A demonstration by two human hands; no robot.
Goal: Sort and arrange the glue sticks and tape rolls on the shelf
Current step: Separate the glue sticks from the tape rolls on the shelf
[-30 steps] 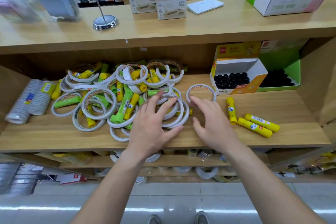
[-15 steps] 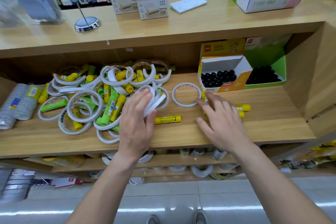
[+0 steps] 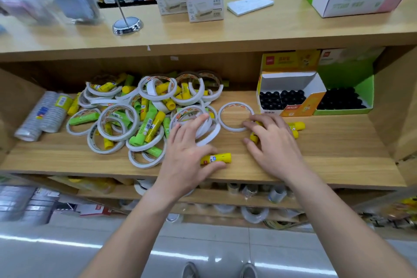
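Observation:
A heap of white tape rolls (image 3: 117,119) mixed with yellow and green glue sticks (image 3: 146,126) fills the left half of the wooden shelf (image 3: 334,156). My left hand (image 3: 189,153) rests with spread, straight fingers on the tape rolls at the heap's right edge. A single yellow glue stick (image 3: 217,158) lies between its thumb and forefinger. One tape roll (image 3: 226,124) lies alone between my hands. My right hand (image 3: 274,142) lies over a few yellow glue sticks (image 3: 297,125), with its fingertips at that lone roll's rim.
A yellow-white box (image 3: 291,83) and a green box (image 3: 352,79), both holding black-capped items, stand at the shelf's back right. Wrapped stacks of tape (image 3: 42,115) lie at the far left. The counter above (image 3: 270,27) carries boxes and a metal stand. More rolls sit on the lower shelf.
My left hand slid left with the tape rolls, uncovering a yellow glue stick. My right hand moved right from the lone roll onto the yellow glue sticks.

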